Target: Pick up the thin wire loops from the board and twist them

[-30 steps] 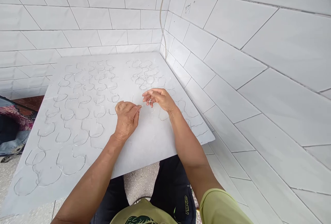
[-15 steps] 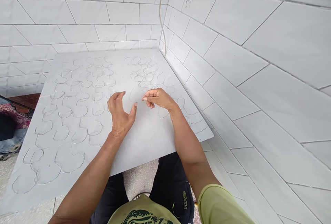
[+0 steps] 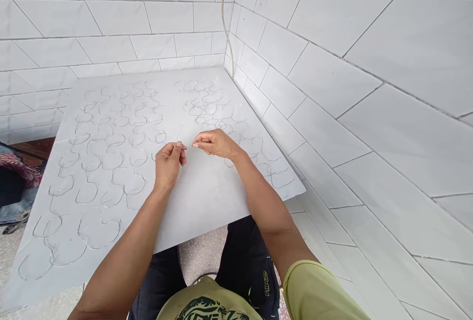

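My left hand and my right hand hover close together over the middle of a white board. Each hand is closed in a pinch, fingertips facing the other hand. A very thin bent wire rises from the left pinch; whether the right pinch grips the same wire is too fine to see. Several bent wire shapes lie in rows on the board to the left of my hands. More wire shapes lie beyond my right hand.
White tiled walls close in behind and on the right. A pale cable hangs down the corner. A bundle of cloth lies on the floor at the left edge. My knees sit under the board's near edge.
My left hand opened half a second ago and has pinched shut again, a little nearer me. My right hand shifted slightly left. The view has tilted a bit.
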A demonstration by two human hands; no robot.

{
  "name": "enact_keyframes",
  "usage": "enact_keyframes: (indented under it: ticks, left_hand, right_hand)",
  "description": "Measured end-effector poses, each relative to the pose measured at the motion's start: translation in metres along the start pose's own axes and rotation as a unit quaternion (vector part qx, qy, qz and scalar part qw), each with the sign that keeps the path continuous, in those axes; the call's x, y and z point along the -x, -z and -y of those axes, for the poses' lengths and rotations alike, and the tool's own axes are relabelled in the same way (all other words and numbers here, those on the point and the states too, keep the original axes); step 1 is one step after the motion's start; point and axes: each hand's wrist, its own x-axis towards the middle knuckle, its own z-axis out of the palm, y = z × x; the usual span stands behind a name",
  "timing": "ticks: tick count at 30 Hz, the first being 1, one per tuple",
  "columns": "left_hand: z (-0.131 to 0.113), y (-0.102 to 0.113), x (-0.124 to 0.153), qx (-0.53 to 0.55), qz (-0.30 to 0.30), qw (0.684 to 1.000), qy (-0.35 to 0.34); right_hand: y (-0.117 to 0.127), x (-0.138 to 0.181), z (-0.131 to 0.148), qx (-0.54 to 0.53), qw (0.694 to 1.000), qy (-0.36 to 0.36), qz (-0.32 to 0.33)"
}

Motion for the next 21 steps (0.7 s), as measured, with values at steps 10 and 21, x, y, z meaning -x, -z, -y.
enact_keyframes:
  ticks: [10,21]
  left_hand:
    - [0.002,-0.003,0.004,-0.063,0.016,0.998,0.0]
    - [0.001,-0.001,0.004,-0.037,0.081,0.996,0.024]
  right_hand:
    - [-0.001,-0.002,-0.004,0.035,0.998,0.043,-0.025]
    - [-0.003,-0.005,-0.007,-0.013,0.999,0.025,-0.041]
